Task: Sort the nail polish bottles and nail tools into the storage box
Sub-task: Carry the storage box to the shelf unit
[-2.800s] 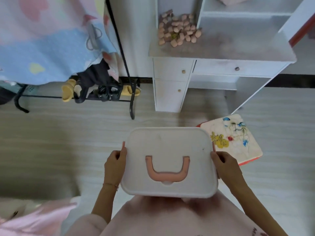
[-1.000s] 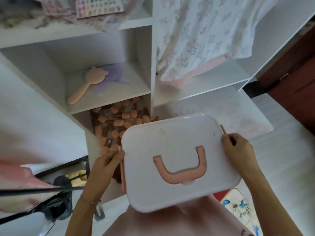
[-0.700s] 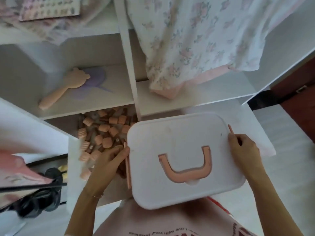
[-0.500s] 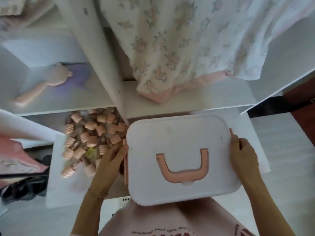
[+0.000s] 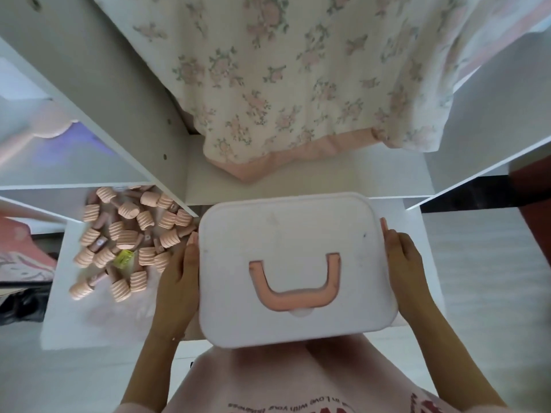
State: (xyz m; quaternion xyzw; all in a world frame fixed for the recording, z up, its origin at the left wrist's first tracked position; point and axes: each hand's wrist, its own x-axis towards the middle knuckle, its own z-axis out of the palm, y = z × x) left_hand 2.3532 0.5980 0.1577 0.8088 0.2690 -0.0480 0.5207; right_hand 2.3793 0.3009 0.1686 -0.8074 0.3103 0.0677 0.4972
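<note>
I hold a white storage box [image 5: 286, 234] with a pink U-shaped handle on its closed lid, just above the white desk top. My left hand [image 5: 179, 278] grips its left side and my right hand [image 5: 405, 269] grips its right side. To the left of the box, a heap of several pink ribbed-cap nail polish bottles [image 5: 128, 234] lies on the desk, with one small yellow-green item [image 5: 123, 258] among them. The box's inside is hidden by the lid.
A floral cloth with pink hem [image 5: 298, 84] hangs over the shelf behind the box. White shelf dividers [image 5: 119, 93] rise at the left. The desk top [image 5: 68, 317] has bare surface in front of the bottles. Pale floor lies to the right.
The view has swung from the floor up to the desk and shelves. The box, still held by both hands, has come down and squared up in front of the shelf.
</note>
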